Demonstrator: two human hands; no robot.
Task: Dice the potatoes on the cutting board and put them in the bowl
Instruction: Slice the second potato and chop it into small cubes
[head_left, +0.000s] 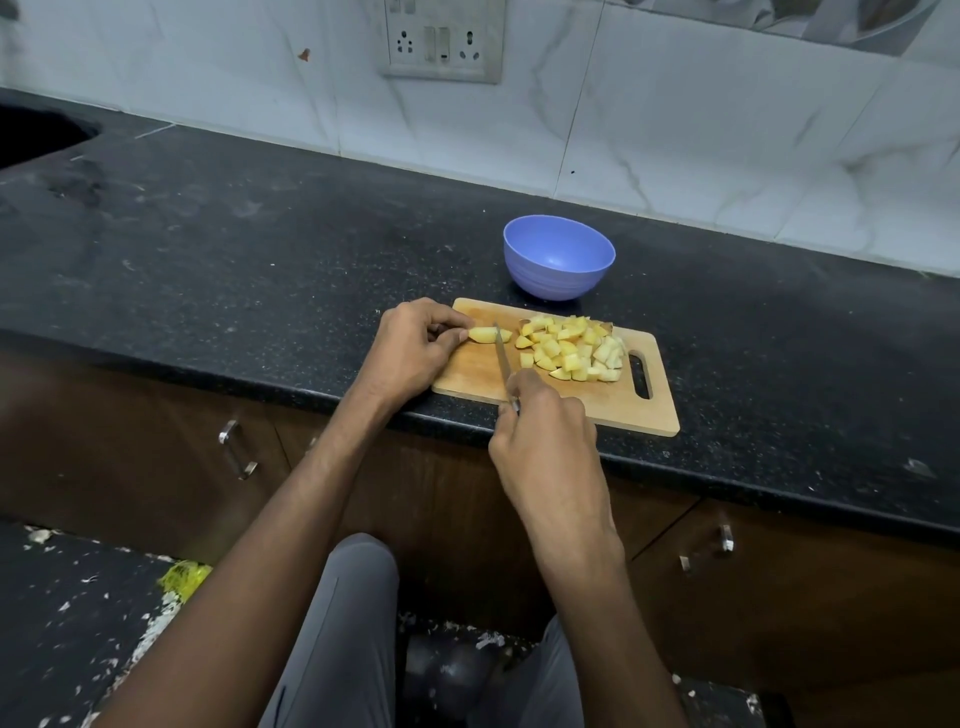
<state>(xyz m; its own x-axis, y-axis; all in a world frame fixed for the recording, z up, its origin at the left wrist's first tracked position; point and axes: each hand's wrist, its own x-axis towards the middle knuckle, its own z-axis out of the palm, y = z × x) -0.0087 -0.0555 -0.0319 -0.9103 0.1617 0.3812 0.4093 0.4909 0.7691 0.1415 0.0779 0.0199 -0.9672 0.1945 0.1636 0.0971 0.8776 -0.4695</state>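
Head view shows the cutting board (556, 387) lying at the front edge of the counter (234, 249), its handle slot toward the right. My left hand (415, 345) pinches the last uncut potato piece (485, 335) near the board's back left corner, its grip narrow, fingertips closed on the piece's left end. My right hand (545, 431) is wrapped around the handle of the knife (501, 358); the handle itself is hidden inside the fist. The blade runs from the front edge of the board toward the back and rests across the right end of the held piece.

Diced potato (571, 348) sits heaped on the right half of the board, just beside the blade. The bowl (558, 257) stands just behind the board's back edge and appears empty.

Assessment: dicing is nearly complete; transfer to the bowl has not begun.

Recommendations for the present cut:
- Keep the left fingertips curled back from the blade; the remaining piece is short, so clearance looks slight.
- Press straight down, tip anchored on the board.
- Cut to match the existing cubes.
- Avoid pushing the heap off the board's right edge.
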